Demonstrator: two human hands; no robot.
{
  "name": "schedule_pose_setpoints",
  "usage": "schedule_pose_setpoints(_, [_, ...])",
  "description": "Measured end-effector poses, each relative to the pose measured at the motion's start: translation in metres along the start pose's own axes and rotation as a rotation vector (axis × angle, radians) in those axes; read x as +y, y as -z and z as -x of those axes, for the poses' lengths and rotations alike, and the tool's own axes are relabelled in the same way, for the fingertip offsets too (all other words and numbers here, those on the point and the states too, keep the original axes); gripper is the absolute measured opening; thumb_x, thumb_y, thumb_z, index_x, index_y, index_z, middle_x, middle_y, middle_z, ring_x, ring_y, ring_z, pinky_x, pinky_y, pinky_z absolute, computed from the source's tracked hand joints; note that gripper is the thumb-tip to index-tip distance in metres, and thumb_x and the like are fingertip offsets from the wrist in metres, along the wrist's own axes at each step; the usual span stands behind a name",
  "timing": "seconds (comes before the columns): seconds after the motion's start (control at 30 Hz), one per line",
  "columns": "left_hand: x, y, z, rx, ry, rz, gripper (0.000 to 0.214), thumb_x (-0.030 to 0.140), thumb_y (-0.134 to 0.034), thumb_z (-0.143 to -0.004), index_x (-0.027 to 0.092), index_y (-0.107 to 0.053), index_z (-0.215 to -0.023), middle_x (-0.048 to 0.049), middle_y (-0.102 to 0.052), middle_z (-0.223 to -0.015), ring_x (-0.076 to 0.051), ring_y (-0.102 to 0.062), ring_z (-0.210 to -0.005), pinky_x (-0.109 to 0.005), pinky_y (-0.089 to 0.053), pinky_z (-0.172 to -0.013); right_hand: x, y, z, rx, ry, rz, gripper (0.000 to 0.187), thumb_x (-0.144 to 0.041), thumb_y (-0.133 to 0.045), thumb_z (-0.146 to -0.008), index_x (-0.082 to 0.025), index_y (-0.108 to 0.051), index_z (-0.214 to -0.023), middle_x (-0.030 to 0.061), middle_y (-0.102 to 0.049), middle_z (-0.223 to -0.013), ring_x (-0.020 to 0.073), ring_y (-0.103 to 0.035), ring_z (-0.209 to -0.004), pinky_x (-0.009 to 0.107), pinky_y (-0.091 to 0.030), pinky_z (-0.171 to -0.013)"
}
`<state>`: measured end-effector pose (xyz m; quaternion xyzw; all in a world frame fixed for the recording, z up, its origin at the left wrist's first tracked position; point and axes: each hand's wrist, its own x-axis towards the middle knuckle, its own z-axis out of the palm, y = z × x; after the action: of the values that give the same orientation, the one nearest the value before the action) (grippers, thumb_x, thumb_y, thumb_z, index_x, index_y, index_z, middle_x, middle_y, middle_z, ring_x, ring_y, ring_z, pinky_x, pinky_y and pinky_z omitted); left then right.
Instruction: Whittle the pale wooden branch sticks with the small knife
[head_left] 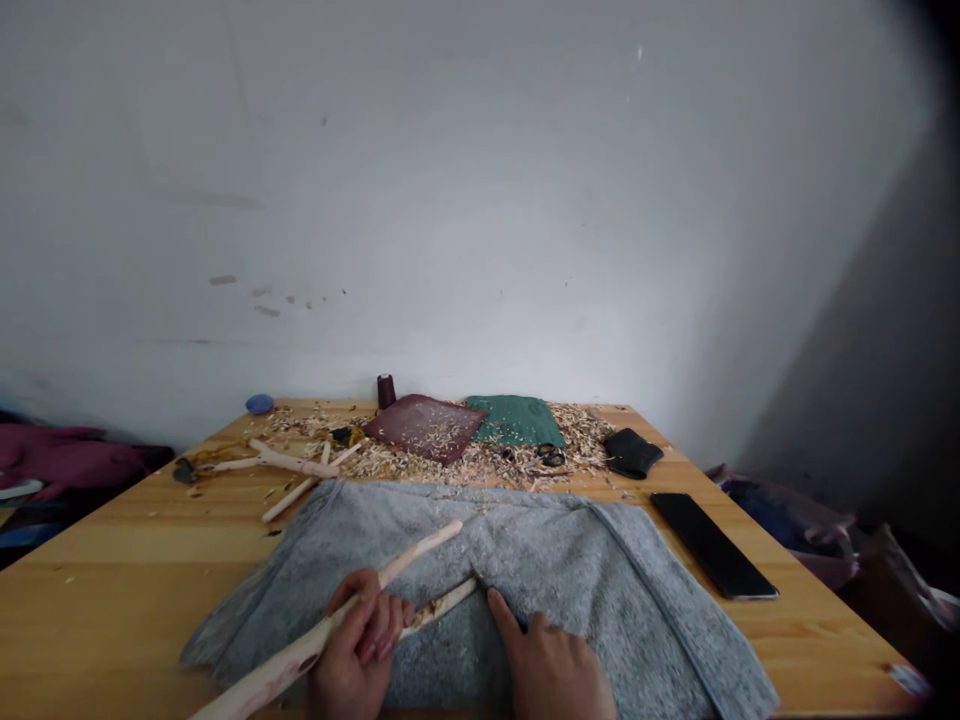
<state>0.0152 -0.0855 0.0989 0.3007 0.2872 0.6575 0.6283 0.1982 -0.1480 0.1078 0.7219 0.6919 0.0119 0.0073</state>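
A pale forked branch (281,660) shows brown marks.

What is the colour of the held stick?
The stick is pale cream with brown patches, best seen in the head view.

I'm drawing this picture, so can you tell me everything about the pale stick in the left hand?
The pale stick looks like mostly bare wood, with a dark knot on its thick stem, which slants out at the bottom. Two thinner prongs point up and right; the lower prong has brownish patches. The left hand grips it, hiding where they meet. A thin dark tool in the right hand seems to touch the lower prong's tip, above grey cloth.
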Motion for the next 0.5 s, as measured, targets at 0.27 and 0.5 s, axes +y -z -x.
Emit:
schedule_pose_setpoints(0.27, [-0.004, -0.002, 0.002, -0.014, -0.025, -0.022, 0.045, 0.042, -0.083, -0.072, 0.02, -0.045, -0.06, 0.0118, -0.031, -0.036, -0.006, -0.029, -0.038, -0.028, -0.038, -0.056, -0.014, 0.0, -0.013, 0.016, -0.011, 0.037, 0.069, 0.004, -0.04, -0.085, -0.033, -0.055, -0.141, 0.0139, -0.074, -0.089, 0.0236, -0.075, -0.076, 0.03, -0.056, -0.065])
schedule_pose_setpoints(0.5, [-0.013, 0.002, 0.009, -0.015, -0.074, -0.035, 0.047, 0.043, -0.081, -0.075, 0.021, -0.042, -0.059, 0.0099, -0.034, -0.036, -0.008, -0.032, -0.039, -0.029, -0.038, -0.055, -0.003, -0.007, -0.004, -0.003, -0.006, 0.031, 0.075, 0.004, -0.044, -0.081, -0.036, -0.051, -0.144, 0.0116, -0.075, -0.088, 0.0222, -0.075, -0.072, 0.028, -0.055, -0.062])
